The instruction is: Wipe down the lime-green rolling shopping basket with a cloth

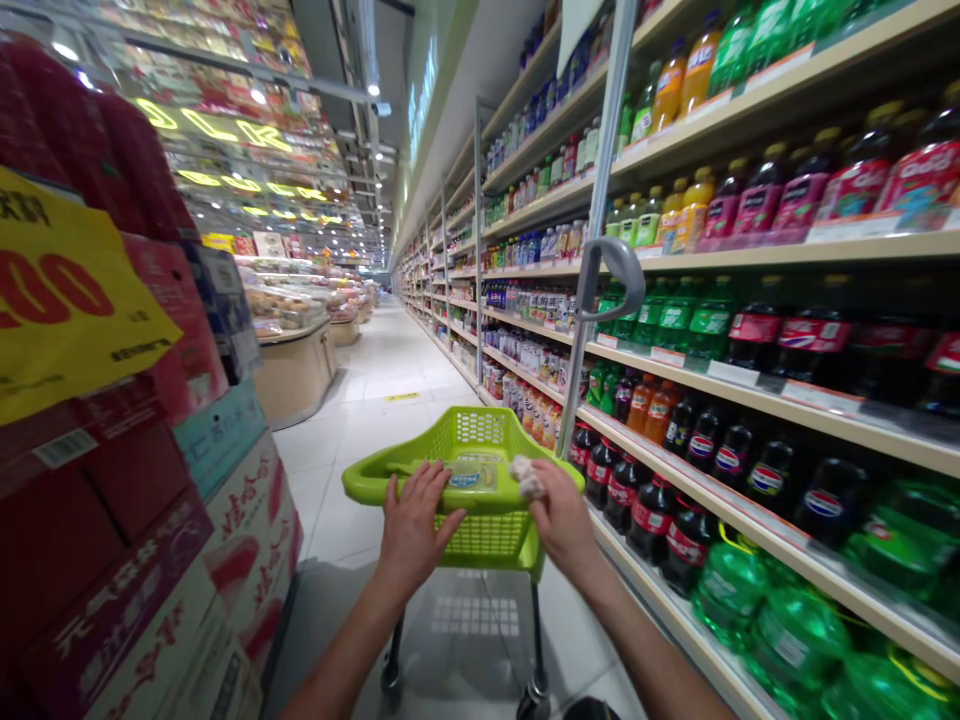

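Observation:
A green plastic shopping cart [491, 540] stands in front of me, with a basket of perforated walls. My left hand [420, 515] rests over the left part of its handle bar [469, 495], fingers across the top and thumb on the near side. In my right hand [559, 515] is a crumpled white tissue [527, 477], pinched by the fingertips at the handle's right part. A label panel [472, 476] with blue print lies between the two hands. Most of the right palm is hidden from view.
Tall drink shelves [750, 365] line the right side, close to the cart. Stacked boxes [247, 540] with a yellow price sign [67, 300] crowd the left. Display counters [296, 370] stand farther along that side. A white tiled aisle [375, 370] runs straight ahead.

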A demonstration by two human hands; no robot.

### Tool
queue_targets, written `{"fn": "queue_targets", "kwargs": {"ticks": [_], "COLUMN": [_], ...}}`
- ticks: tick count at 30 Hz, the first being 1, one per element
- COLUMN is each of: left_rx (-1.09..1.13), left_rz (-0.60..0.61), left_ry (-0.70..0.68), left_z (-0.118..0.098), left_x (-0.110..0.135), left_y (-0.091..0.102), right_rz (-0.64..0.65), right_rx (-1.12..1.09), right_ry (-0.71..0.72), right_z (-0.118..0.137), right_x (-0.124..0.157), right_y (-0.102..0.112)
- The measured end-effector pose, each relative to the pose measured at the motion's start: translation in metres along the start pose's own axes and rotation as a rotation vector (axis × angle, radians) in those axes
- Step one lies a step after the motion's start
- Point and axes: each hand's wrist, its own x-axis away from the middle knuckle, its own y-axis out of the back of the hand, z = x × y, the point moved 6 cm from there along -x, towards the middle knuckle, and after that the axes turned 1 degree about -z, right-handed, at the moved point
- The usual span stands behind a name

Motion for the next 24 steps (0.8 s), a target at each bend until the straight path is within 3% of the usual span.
{"fn": "queue_targets", "kwargs": {"ticks": [2,4,6,9,11,13,16,18,24], "left_rx": [-0.012,-0.023,-0.029,-0.033,-0.037,-0.041,-0.043,-0.034,0.033], "left_rz": [-0.011,-0.011,-0.004,-0.006,-0.024,-0.044,-0.058,-0.062,-0.097], "left_ry": [-0.005,-0.013,-0.021,-0.026,-0.021,-0.013,-0.001,0.010,0.065], "left_z": [-0.001,0.000,0.002,0.005,0.004,0.001,-0.006,-0.010,-0.013], "left_x": [0.001,0.001,0.001,0.002,0.003,0.002,0.001,0.000,0.001], "left_y": [0.000,0.001,0.002,0.003,0.002,0.000,-0.002,-0.001,0.003], "right_rz": [-0.026,-0.044,-0.073,-0.172,-0.248,-0.243,-0.100,-0.087,-0.234], "right_rx": [-0.039,-0.046,-0.023,0.088,0.146,0.111,0.019,0.055,0.400], "right_ry": [0.175,0.271,0.272,0.115,0.037,0.085,0.278,0.323,0.077], "right_z": [0.033,0.041,0.022,-0.027,-0.038,-0.018,0.036,0.047,-0.028], "right_x": [0.011,0.015,0.013,0.007,0.007,0.011,0.020,0.022,0.008], "right_y": [-0.013,-0.014,0.000,0.033,0.044,0.035,0.001,-0.007,0.034]}}
